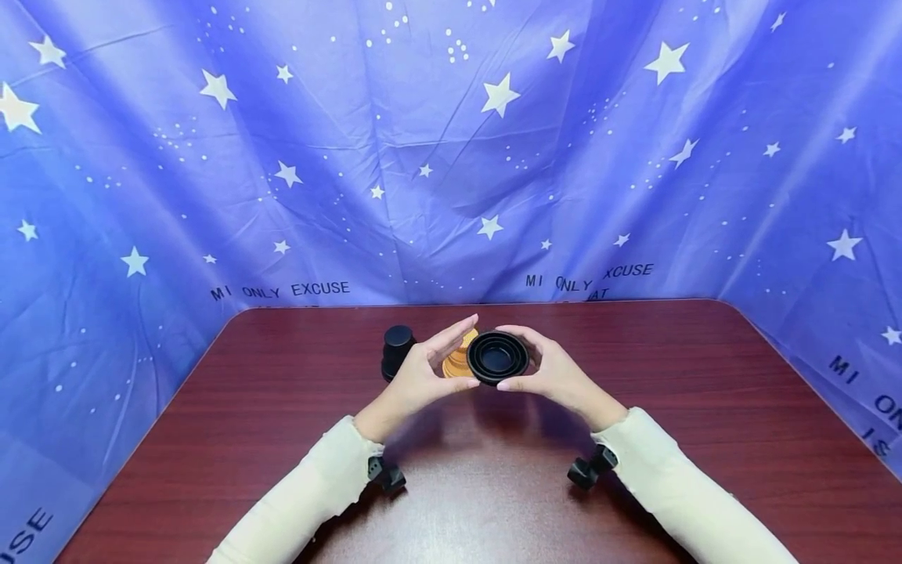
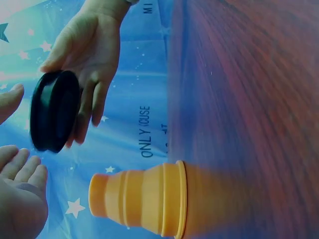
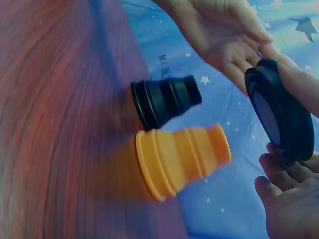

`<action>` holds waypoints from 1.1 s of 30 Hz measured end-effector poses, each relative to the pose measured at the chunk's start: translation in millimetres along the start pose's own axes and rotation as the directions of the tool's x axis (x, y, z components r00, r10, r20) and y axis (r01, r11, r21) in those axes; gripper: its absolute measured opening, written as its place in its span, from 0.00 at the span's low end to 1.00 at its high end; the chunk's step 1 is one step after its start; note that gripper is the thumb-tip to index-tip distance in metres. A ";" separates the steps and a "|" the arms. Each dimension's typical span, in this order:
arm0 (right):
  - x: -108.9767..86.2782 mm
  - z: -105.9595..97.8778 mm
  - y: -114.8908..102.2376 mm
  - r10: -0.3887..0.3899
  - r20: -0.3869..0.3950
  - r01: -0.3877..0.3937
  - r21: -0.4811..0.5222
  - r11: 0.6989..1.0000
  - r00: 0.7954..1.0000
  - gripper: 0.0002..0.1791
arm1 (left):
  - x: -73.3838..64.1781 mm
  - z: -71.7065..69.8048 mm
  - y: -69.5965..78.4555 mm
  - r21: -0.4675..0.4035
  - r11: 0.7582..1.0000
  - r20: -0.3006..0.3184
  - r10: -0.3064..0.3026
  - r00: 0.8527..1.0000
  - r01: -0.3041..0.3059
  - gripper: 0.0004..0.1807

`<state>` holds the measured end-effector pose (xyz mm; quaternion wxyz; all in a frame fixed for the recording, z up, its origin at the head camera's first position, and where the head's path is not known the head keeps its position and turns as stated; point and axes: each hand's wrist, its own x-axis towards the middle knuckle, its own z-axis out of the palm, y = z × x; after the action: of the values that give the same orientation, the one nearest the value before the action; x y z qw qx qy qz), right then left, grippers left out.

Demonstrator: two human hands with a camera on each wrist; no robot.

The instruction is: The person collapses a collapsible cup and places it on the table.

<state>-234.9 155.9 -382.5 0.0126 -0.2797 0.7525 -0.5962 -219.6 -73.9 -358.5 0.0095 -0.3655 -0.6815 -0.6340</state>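
Observation:
A black collapsible cup (image 1: 497,357), folded flat into concentric rings, is held above the table with its ringed side facing the head camera. My right hand (image 1: 564,374) grips it by the edge, thumb below and fingers along the far side. On the other side my left hand (image 1: 416,374) is spread, its thumb and fingers parted near the cup's rim. Seen from the left wrist, a gap shows between the left fingers (image 2: 27,169) and the black disc (image 2: 54,110). Behind the hands an orange collapsible cup (image 3: 182,159) stands extended, narrow end up, partly hidden in the head view.
Another black collapsible cup (image 1: 398,345) stands extended, narrow end up, left of the orange one. Both are on a dark red wood table (image 1: 282,407). A blue star-printed curtain (image 1: 395,157) hangs behind the table. Small black cameras (image 1: 592,468) are strapped at both wrists.

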 end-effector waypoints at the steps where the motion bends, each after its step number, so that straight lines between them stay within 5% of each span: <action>1: -1.0 -3.0 1.6 0.009 -0.016 -0.009 -0.008 1.000 1.000 0.41 | 0.4 -0.6 0.0 0.005 1.000 -0.010 -0.001 1.000 0.001 0.41; 10: -12.1 -34.8 22.1 0.106 -0.103 -0.119 -0.120 0.986 0.989 0.40 | 3.1 -2.4 -10.6 0.083 0.995 -0.126 -0.046 0.991 0.056 0.37; 15: -16.6 -53.0 34.4 0.180 -0.143 -0.202 -0.160 0.966 0.973 0.39 | 6.5 -3.7 -33.6 0.082 0.987 -0.195 -0.117 0.974 0.135 0.38; 23: -20.8 -71.7 53.1 0.273 -0.166 -0.302 -0.191 0.934 0.948 0.39 | 8.3 -1.3 -47.7 0.005 0.969 -0.211 -0.241 0.947 0.248 0.43; 28: -23.4 -77.2 56.0 0.349 -0.141 -0.374 -0.235 0.897 0.926 0.41 | 9.0 0.3 -53.3 -0.016 0.962 -0.197 -0.271 0.942 0.273 0.43; 33: -23.4 -80.8 60.7 0.342 -0.138 -0.368 -0.264 0.892 0.929 0.42 | 11.7 2.3 -58.1 -0.011 0.964 -0.198 -0.262 0.945 0.265 0.42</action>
<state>-268.2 246.1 -421.4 0.0476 -0.1098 0.8686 -0.4808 -256.7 -62.2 -403.2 -0.0049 -0.2064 -0.7249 -0.6572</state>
